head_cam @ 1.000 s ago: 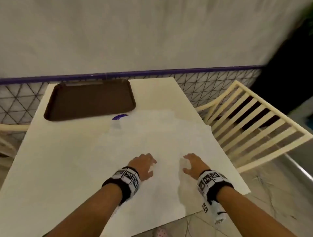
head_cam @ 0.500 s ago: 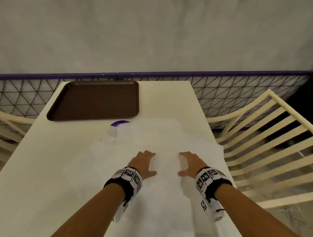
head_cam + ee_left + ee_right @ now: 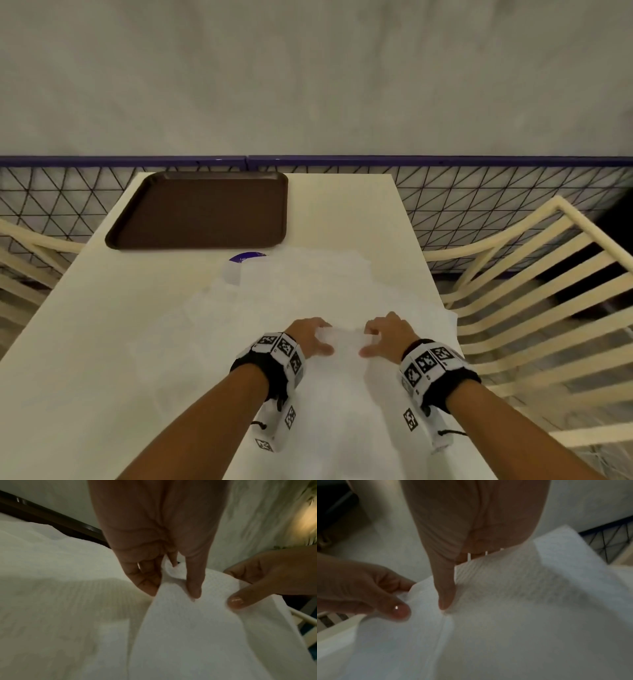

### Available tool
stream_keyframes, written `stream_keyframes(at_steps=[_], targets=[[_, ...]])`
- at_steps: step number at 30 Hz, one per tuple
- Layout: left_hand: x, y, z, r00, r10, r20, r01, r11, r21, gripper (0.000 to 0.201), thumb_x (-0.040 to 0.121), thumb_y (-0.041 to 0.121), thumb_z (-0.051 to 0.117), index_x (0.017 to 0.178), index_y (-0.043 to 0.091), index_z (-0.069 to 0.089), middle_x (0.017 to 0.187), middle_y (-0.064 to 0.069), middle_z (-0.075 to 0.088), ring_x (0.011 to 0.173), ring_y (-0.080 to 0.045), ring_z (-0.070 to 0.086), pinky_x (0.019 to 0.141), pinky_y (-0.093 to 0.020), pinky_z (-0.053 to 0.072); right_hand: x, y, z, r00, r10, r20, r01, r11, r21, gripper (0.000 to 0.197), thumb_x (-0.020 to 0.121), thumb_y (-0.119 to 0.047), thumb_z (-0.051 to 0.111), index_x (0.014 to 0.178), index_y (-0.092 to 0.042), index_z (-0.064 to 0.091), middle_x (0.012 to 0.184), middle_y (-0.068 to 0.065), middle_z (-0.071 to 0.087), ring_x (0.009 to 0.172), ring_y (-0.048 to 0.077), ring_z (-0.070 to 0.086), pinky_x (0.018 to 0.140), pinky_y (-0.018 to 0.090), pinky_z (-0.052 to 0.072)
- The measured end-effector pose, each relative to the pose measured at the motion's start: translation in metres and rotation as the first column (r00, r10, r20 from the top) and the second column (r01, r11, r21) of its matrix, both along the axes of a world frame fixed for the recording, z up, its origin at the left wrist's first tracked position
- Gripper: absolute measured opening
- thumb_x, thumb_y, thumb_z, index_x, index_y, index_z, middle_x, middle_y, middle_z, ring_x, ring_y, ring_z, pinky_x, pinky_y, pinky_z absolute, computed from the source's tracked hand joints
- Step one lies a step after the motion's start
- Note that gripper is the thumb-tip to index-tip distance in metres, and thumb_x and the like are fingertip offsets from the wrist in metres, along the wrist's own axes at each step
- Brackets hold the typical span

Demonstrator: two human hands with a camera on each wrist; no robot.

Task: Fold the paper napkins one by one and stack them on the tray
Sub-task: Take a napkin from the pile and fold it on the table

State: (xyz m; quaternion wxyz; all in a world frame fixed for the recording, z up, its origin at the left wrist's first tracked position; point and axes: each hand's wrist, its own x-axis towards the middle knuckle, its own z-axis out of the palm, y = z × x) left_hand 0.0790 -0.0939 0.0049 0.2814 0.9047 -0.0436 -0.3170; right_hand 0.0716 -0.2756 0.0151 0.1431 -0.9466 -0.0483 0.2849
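Note:
Several white paper napkins (image 3: 308, 287) lie spread over the middle and right of the cream table (image 3: 102, 342). A brown tray (image 3: 198, 209) with nothing on it sits at the far left. My left hand (image 3: 313, 337) and right hand (image 3: 378, 337) are close together near the front, each pinching the raised edge of the top napkin (image 3: 342, 334). In the left wrist view my left hand (image 3: 171, 588) grips the napkin (image 3: 188, 628) between thumb and fingers. In the right wrist view my right hand (image 3: 457, 580) has its thumb on the napkin (image 3: 488, 628) and its fingers behind it.
A small round purple-topped item (image 3: 248, 257) peeks out from under the napkins' far edge, just below the tray. Cream slatted chairs stand at the right (image 3: 534, 308) and left (image 3: 20, 257). A purple-railed mesh fence (image 3: 479, 192) runs behind the table.
My hands lay flat and apart on the napkins; they have drawn together and now pinch up the top napkin's edge. The head view has swung to face the table squarely.

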Motion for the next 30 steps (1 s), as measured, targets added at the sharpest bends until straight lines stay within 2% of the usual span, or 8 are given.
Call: stream_keyframes(at_steps=[3, 5, 8, 15, 19, 21, 26, 30], targets=[[0.007, 0.006, 0.023, 0.995, -0.02, 0.098, 0.019, 1.0, 0.011, 0.041, 0.085, 0.025, 0.064, 0.124, 0.012, 0.056, 0.128, -0.008, 0.058, 0.119, -0.022, 0.051, 0.089, -0.017, 0.037, 0.012, -0.005, 0.031, 0.999, -0.017, 0.03, 0.016, 0.999, 0.051, 0.024, 0.083, -0.031, 0.067, 0.072, -0.027, 0.046, 0.096, -0.001, 0.049, 0.093, 0.017, 0.048, 0.078, 0.026, 0.036], [0.013, 0.02, 0.042, 0.987, 0.039, 0.157, -0.036, 0.999, -0.02, 0.038, 0.085, 0.026, 0.065, 0.119, 0.011, 0.059, 0.124, -0.008, 0.06, 0.117, -0.022, 0.053, 0.089, -0.019, 0.038, 0.022, 0.0, 0.055, 0.998, 0.005, 0.064, -0.006, 1.0, 0.009, 0.017, 0.083, -0.029, 0.067, 0.091, -0.021, 0.055, 0.103, 0.003, 0.056, 0.095, 0.02, 0.052, 0.08, 0.026, 0.039], [0.019, 0.051, 0.075, 0.95, 0.165, 0.264, -0.138, 0.984, -0.117, 0.034, 0.084, 0.022, 0.067, 0.114, 0.008, 0.059, 0.119, -0.01, 0.062, 0.114, -0.024, 0.054, 0.085, -0.022, 0.038, 0.036, 0.022, 0.091, 0.983, 0.095, 0.158, -0.078, 0.991, -0.114, 0.036, 0.088, -0.029, 0.06, 0.122, -0.016, 0.054, 0.126, 0.009, 0.054, 0.115, 0.026, 0.052, 0.092, 0.032, 0.041], [0.035, 0.154, 0.145, 0.761, 0.374, 0.531, -0.265, 0.925, -0.272, 0.02, 0.088, 0.018, 0.061, 0.107, 0.013, 0.065, 0.112, -0.008, 0.065, 0.101, -0.019, 0.056, 0.081, -0.021, 0.039, 0.063, 0.119, 0.164, 0.83, -0.048, 0.555, -0.029, 0.991, 0.129, 0.022, 0.093, -0.016, 0.048, 0.104, -0.007, 0.064, 0.109, 0.015, 0.063, 0.104, 0.032, 0.058, 0.091, 0.038, 0.047], [0.032, 0.218, 0.163, 0.585, 0.425, 0.69, -0.242, 0.904, -0.352, 0.012, 0.088, 0.017, 0.06, 0.097, 0.015, 0.068, 0.104, -0.001, 0.064, 0.074, -0.005, 0.051, 0.073, -0.017, 0.037, 0.053, 0.175, 0.174, 0.675, -0.07, 0.735, -0.118, 0.972, 0.201, 0.018, 0.094, -0.019, 0.052, 0.103, -0.009, 0.064, 0.11, 0.006, 0.063, 0.106, 0.021, 0.054, 0.086, 0.024, 0.038], [0.023, 0.253, 0.166, 0.541, 0.391, 0.744, -0.19, 0.919, -0.345, 0.011, 0.088, 0.014, 0.06, 0.096, 0.015, 0.068, 0.1, 0.003, 0.063, 0.079, -0.006, 0.052, 0.072, -0.011, 0.036, 0.036, 0.203, 0.164, 0.651, -0.075, 0.756, -0.176, 0.953, 0.246, 0.017, 0.093, -0.019, 0.054, 0.102, -0.009, 0.063, 0.108, 0.006, 0.064, 0.103, 0.02, 0.055, 0.081, 0.017, 0.032], [0.0, 0.346, 0.139, 0.683, 0.235, 0.691, -0.145, 0.972, -0.186, 0.014, 0.087, 0.015, 0.061, 0.099, 0.019, 0.067, 0.098, 0.008, 0.063, 0.091, -0.01, 0.056, 0.079, -0.017, 0.039, 0.014, 0.273, 0.103, 0.806, -0.022, 0.592, -0.254, 0.89, 0.378, 0.015, 0.095, -0.019, 0.051, 0.102, -0.008, 0.058, 0.096, 0.008, 0.066, 0.089, 0.027, 0.059, 0.081, 0.036, 0.046], [0.01, 0.397, 0.111, 0.826, 0.194, 0.529, -0.218, 0.976, -0.017, 0.022, 0.089, 0.017, 0.059, 0.109, 0.017, 0.068, 0.091, -0.002, 0.063, 0.07, -0.011, 0.051, 0.07, -0.017, 0.036, 0.028, 0.338, 0.066, 0.907, -0.047, 0.419, -0.116, 0.927, 0.356, 0.023, 0.098, -0.021, 0.044, 0.114, -0.007, 0.051, 0.095, 0.017, 0.06, 0.084, 0.029, 0.049, 0.073, 0.028, 0.031]])
